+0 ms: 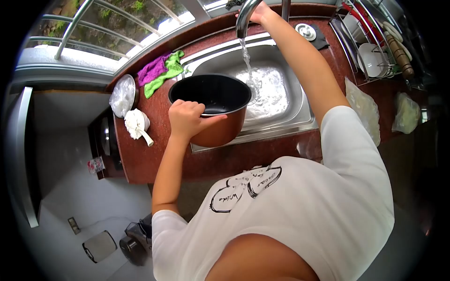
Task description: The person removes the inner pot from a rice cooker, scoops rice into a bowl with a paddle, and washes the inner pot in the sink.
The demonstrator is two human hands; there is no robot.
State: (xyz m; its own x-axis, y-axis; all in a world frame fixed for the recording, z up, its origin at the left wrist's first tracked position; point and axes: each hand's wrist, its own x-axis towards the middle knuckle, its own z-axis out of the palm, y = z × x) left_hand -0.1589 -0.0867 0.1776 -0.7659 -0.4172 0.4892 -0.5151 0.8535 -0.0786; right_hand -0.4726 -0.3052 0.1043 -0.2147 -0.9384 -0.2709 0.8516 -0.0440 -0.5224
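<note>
My left hand point(190, 119) grips the near-left rim of a rice cooker inner pot point(220, 129), black inside and copper-brown outside. The pot is tilted slightly over the left side of the steel sink point(300, 100). A stream of water point(246, 58) runs from the curved faucet point(243, 23) into the sink, just right of the pot. My right arm stretches to the far side of the sink, where my right hand point(260, 13) is beside the faucet; its fingers are mostly hidden behind the spout. A dark mesh-like scrubber point(233, 3) lies near that hand.
Purple and green cloths point(161, 72) lie left of the sink. Beside them are a bag-covered bowl point(124, 96) and a white cup with a spoon point(137, 124). At right stand a dish rack point(370, 42), a white round lid point(305, 32) and plastic bags point(363, 107).
</note>
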